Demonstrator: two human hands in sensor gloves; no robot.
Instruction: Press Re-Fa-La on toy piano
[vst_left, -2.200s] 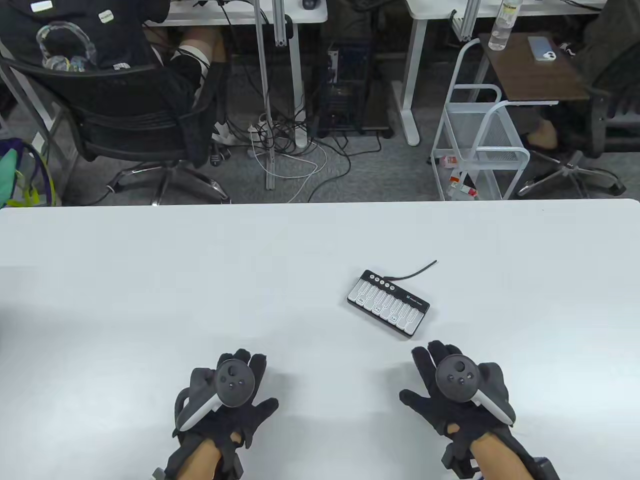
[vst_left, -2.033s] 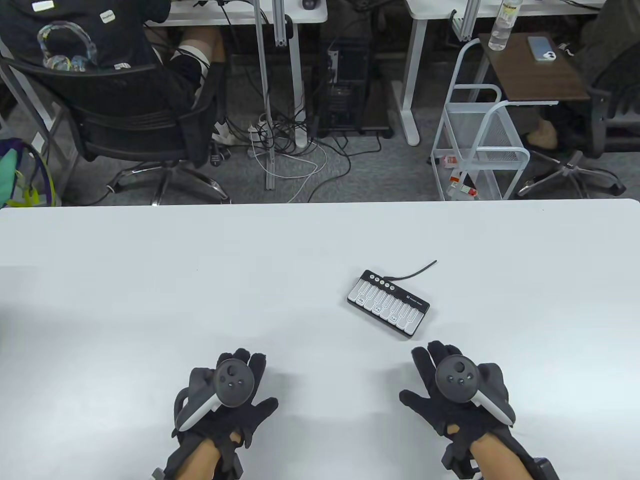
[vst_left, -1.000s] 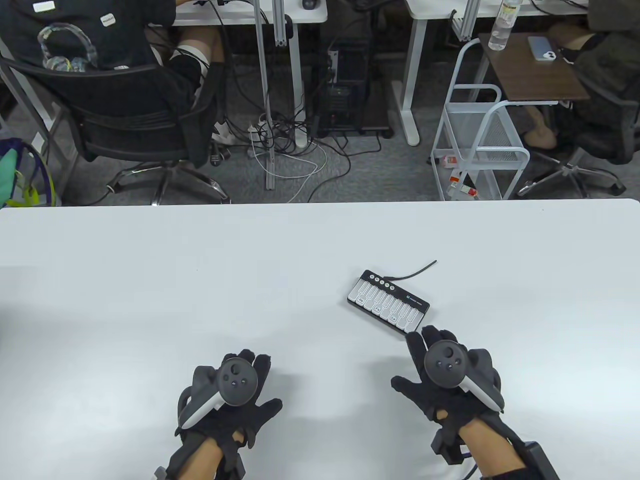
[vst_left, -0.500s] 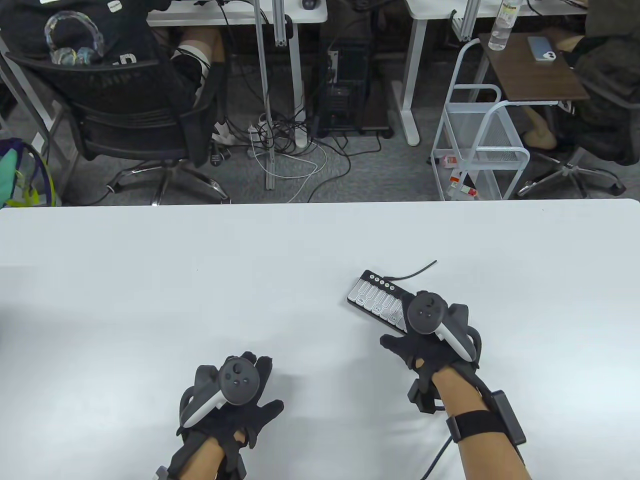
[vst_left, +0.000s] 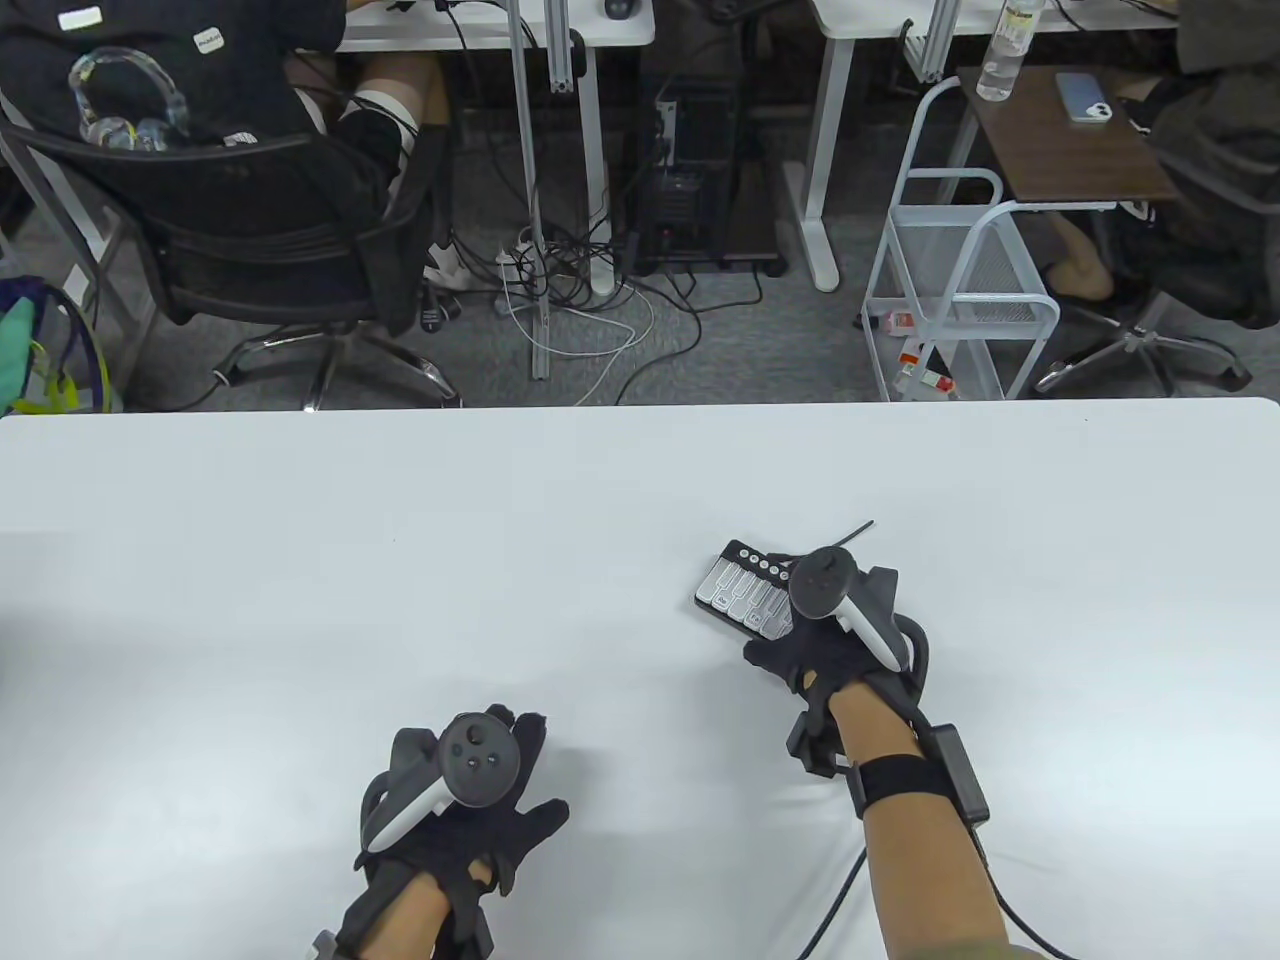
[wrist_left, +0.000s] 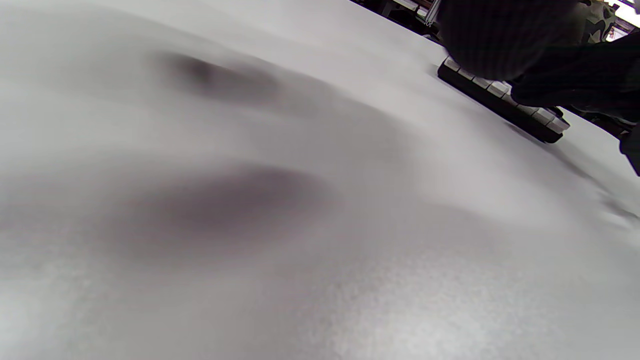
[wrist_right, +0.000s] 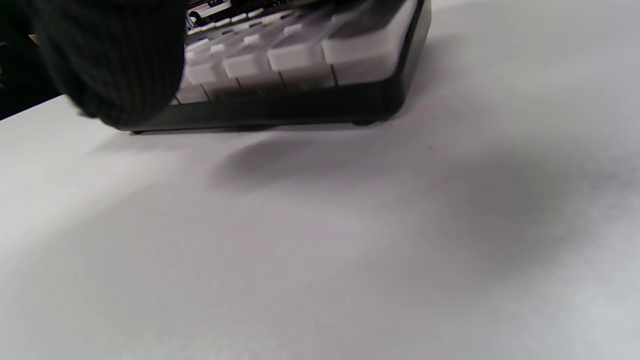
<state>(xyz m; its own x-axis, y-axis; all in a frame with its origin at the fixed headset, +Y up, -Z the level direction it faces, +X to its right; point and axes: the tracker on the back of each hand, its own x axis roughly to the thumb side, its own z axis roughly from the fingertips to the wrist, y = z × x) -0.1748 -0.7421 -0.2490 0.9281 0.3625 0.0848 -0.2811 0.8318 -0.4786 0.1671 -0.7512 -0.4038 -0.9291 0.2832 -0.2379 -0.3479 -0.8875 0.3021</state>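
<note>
Hands were placed well apart on the white desk (vst_left: 300, 550). At the near edge, left of centre, the left hand (vst_left: 455, 810) rested flat on the desk with fingers spread, gripping nothing. Right of centre, the toy piano (vst_left: 735, 590) lay flat at a slant, its cord (vst_left: 850, 532) trailing toward the far edge. The right hand (vst_left: 825, 640) covered the piano's right half; whether its fingers (wrist_right: 107, 60) touched a key could not be told, as the tracker hid them. The piano appeared light, rigid and liable to slide on the smooth desk. Keys were best pressed straight down with one fingertip; no grasp was required. No containers stood on the desk.
</note>
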